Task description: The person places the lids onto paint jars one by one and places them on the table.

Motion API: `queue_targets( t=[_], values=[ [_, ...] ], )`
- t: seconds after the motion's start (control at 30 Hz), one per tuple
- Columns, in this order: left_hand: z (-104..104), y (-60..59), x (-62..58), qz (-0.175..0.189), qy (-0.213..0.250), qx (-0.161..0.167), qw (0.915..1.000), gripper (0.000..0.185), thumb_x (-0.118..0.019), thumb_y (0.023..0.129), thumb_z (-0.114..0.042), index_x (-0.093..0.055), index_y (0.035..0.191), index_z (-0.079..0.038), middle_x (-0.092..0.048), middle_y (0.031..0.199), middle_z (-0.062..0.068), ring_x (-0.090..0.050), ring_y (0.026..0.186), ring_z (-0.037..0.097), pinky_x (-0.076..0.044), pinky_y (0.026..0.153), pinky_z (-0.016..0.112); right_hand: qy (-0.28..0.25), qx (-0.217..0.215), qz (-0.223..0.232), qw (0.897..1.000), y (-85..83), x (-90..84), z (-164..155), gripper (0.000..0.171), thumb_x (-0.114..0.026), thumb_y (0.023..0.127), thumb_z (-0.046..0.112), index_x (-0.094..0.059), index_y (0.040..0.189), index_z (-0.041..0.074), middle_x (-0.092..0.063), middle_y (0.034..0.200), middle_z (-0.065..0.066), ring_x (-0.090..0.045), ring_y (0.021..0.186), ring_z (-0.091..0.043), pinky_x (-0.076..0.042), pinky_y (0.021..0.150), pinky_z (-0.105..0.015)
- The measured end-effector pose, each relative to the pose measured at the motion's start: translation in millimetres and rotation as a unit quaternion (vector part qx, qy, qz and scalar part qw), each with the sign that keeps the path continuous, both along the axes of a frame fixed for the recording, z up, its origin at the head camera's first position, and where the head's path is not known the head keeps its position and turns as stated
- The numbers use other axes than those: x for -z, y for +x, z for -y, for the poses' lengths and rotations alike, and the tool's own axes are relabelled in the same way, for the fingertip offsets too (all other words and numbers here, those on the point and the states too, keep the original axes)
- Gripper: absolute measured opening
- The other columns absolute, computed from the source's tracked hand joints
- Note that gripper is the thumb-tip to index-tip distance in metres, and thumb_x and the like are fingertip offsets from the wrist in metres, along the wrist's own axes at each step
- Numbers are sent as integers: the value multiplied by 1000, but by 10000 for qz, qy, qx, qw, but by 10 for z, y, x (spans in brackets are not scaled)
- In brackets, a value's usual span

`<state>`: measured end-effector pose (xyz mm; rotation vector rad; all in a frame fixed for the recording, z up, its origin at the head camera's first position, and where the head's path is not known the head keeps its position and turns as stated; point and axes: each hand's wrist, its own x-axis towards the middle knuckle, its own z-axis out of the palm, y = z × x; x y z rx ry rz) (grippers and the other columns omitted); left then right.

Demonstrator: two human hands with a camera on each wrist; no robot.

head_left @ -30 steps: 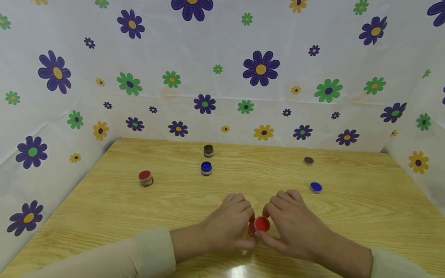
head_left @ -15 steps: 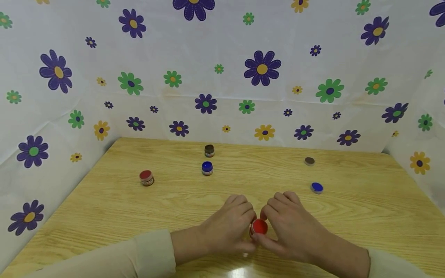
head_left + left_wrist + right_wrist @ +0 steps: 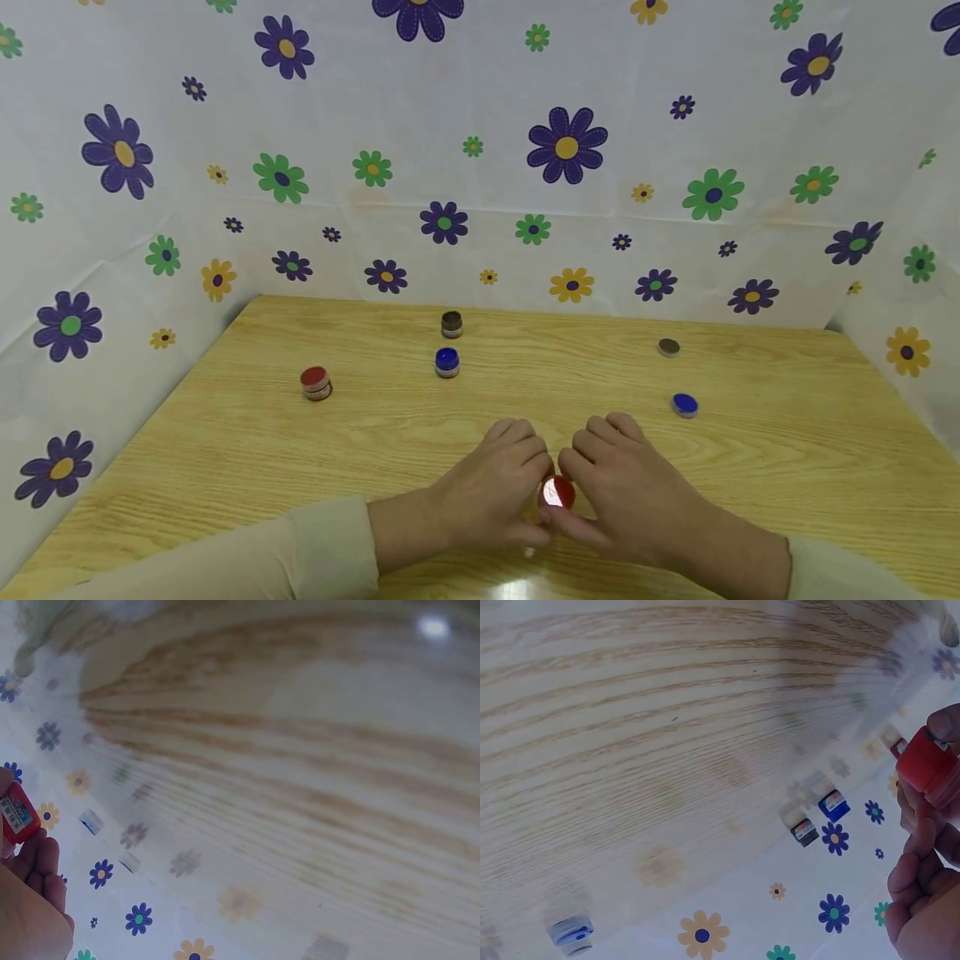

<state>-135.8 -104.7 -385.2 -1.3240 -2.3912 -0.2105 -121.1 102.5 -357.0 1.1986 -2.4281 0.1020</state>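
Both hands meet over a small red-capped plastic pot (image 3: pixel 557 492) at the near edge of the wooden table (image 3: pixel 750 467): the left hand (image 3: pixel 491 492) grips its body, apparently steadying it, while the right hand (image 3: pixel 630 496) pinches the red cap, seemingly to turn it.

A light wooden table (image 3: pixel 225 450) carries a red jar (image 3: pixel 316 383) toward its left edge, blue (image 3: pixel 447 362) and brown jars (image 3: pixel 452 324) near the far edge, and loose blue (image 3: pixel 684 405) and brown lids (image 3: pixel 668 347) toward the right.

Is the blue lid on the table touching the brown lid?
No, the blue lid lies apart from the brown lid, with bare table between them.
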Motion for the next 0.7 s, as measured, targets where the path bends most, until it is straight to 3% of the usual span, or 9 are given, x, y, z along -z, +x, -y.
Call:
queue_targets(
  t=[0.2,0.43,0.7],
  values=[
    [-18,24,6,-121,134,-24,9998,33,-76,71,-44,-63,85,-16,-58,84,-9,-46,86,10,-39,86,26,-204,-192,-268,9992,-13,28,4,34,-67,86,49,-52,71,23,-42,70,12,-42,73,-11,-35,78,-32],
    [-42,38,23,-543,387,80,9977,34,-77,70,-44,-59,78,-16,-57,79,-8,-46,82,10,-38,83,25,-473,-353,-558,9967,-26,50,35,35,-62,84,47,-47,66,21,-34,65,13,-35,68,-10,-34,75,-31],
    [-38,52,-6,-551,476,71,9973,36,-77,69,-45,-60,79,-14,-58,79,-8,-48,82,10,-39,84,26,-831,-544,-1074,9892,-51,80,45,41,-44,95,45,-42,62,20,-34,61,9,-36,65,-13,-33,74,-33]
  ],
)
